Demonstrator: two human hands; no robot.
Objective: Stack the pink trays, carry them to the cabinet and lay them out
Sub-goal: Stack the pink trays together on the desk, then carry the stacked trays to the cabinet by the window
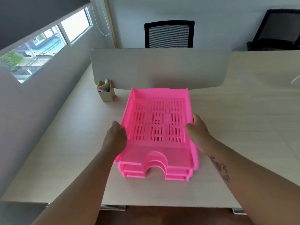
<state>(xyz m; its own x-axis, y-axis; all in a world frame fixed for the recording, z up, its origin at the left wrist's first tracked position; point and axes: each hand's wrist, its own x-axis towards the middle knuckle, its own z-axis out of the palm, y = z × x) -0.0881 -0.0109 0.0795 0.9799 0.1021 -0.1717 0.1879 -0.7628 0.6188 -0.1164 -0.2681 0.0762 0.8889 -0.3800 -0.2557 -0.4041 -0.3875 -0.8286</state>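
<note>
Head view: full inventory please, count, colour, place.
pink trays: three stacked, pink, centre of the desk
desk: one, light wood
divider panel: one, pale grey, behind the trays
pen holder: one, tan, left of the trays by the divider
office chairs: two, black, beyond the divider
window: one, left wall
left hand: on the stack's left side
right hand: on the stack's right side

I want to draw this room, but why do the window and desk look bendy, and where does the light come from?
Head view: the wide lens bends the window and desk edges; daylight enters from that window; the pink trays tint the divider pink; both hands look slightly blurry.
</note>
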